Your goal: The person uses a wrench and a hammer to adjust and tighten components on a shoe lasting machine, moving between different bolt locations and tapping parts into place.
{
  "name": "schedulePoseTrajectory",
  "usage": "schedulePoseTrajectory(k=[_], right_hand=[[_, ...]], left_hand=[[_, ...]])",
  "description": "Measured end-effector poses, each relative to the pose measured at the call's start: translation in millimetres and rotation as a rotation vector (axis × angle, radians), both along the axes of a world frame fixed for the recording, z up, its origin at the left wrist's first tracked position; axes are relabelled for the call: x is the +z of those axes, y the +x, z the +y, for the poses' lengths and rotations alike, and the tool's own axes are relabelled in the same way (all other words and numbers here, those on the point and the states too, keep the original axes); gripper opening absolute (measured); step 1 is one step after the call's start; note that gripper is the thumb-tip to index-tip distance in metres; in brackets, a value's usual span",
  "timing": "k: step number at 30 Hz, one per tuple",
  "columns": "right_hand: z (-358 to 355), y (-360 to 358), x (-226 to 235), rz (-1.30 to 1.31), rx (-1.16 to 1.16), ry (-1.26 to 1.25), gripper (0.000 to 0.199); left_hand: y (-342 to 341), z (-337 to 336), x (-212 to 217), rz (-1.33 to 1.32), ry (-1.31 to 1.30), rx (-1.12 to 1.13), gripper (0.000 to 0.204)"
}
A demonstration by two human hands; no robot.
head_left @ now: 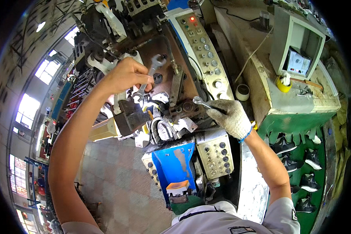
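My bare left hand (123, 77) is closed round the shank of a double open-ended wrench (153, 69). One jaw of it points up and away, the other down toward the machine. The wrench is over the brown metal plate (146, 50) of a machine; whether it touches anything there I cannot tell. On my right hand (233, 117) is a whitish knit glove with a blue cuff. Its fingers grip a shorter wrench (200, 102), whose head sticks out to the left beside a round bolt fitting (188, 106). Below both hands is a curved clamp assembly (163, 128), brightly lit.
A long control panel (202, 48) with a lit red lamp runs along the machine's right. Nearer stand a knobbed control box (214, 156) and a blue panel (173, 163). At right, a bench holds a yellow pot (283, 84); black shoes (311, 158) sit on a green rack.
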State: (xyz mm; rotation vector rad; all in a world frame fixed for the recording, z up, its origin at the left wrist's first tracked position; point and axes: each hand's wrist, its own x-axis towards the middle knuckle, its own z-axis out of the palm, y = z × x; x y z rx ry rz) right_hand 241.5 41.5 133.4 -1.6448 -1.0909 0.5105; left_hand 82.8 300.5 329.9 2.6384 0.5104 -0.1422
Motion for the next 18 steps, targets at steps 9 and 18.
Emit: schedulePoseTrajectory(k=[9, 18], right_hand=[[-2, 6, -31, 0.154, 0.007, 0.017, 0.031], [5, 3, -59, 0.222, 0.040, 0.083, 0.030]], left_hand=[[19, 13, -15, -0.046, -0.121, -0.006, 0.019], [41, 27, -69, 0.095, 0.448, 0.024, 0.012]])
